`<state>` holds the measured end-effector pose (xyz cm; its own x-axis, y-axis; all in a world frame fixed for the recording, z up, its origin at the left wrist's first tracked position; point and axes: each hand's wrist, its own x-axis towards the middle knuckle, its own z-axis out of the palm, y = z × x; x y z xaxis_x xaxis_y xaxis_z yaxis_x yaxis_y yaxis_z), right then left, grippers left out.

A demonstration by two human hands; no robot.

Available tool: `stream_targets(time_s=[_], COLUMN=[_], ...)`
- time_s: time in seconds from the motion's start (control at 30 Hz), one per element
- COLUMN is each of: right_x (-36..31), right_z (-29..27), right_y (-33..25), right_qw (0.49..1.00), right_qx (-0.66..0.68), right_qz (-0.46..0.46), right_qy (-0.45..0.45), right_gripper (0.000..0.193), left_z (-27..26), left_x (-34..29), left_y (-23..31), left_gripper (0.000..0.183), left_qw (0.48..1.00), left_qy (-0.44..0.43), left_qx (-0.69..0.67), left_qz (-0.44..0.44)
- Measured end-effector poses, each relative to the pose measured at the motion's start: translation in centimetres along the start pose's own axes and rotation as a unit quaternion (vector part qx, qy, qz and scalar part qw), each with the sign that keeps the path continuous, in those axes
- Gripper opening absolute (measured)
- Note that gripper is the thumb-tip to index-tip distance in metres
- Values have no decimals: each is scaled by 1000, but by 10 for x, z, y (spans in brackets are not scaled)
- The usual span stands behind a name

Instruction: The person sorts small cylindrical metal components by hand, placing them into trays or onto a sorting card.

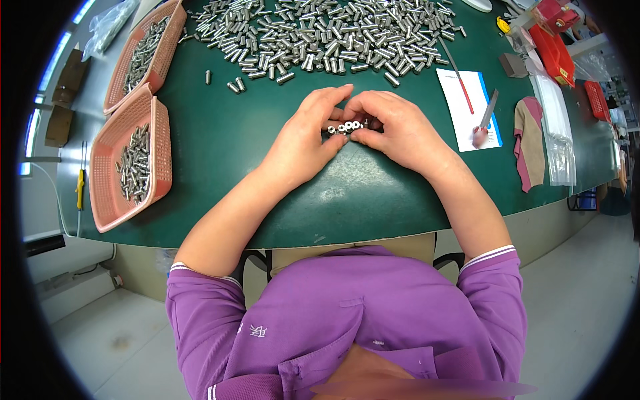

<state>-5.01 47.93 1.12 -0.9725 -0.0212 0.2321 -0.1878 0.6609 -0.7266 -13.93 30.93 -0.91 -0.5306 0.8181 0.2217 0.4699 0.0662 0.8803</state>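
Note:
Between my two hands, just above or on the green table, several small shiny metal sleeves (349,126) are bunched with their round ends facing me. My left hand (311,131) curls around them from the left, its thumb and fingers at the bunch. From the other side my right hand (392,127) closes over them, fingers bent and thumb underneath. Beyond my hands a large pile of similar metal sleeves (333,33) spreads over the far part of the table. A few loose sleeves (236,85) lie near its front left edge.
Two pink plastic baskets (97,193) with metal parts stand at the left. A yellow-handled tool (81,190) lies beside them. At the right are a white sheet (457,113), scissors (487,119), a red-handled rod (465,93), a beige-and-pink cloth (530,143) and a red bin (552,53).

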Motion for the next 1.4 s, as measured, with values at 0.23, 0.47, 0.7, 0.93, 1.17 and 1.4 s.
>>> stream_targets(time_s=[0.23, 0.47, 0.7, 0.93, 1.17, 1.4], right_x=[0, -1, 0, -2, 2, 6], right_z=[-1, -5, -2, -16, -24, -26], right_y=[2, 4, 6, -1, 9, 28], right_qw=[1000, 1000, 999, 998, 991, 956], right_qx=[2, -11, -23, 47, -15, -48], right_qz=[-19, -17, -27, -16, 9, 9], right_qy=[8, -14, -13, -37, 129, 288], right_gripper=[32, 35, 38, 38, 16, 23], left_z=[-1, -4, -8, -12, -11, -32], left_x=[1, 0, 1, 2, 3, 11], left_y=[1, 5, 12, 17, 18, -11], left_gripper=[64, 65, 63, 52, 32, 42], left_qw=[1000, 999, 978, 979, 982, 961], left_qy=[-2, -13, 15, -8, 31, 217], left_qx=[8, 36, 206, 200, 183, 123], left_qz=[-22, -6, 20, -19, 29, 118])
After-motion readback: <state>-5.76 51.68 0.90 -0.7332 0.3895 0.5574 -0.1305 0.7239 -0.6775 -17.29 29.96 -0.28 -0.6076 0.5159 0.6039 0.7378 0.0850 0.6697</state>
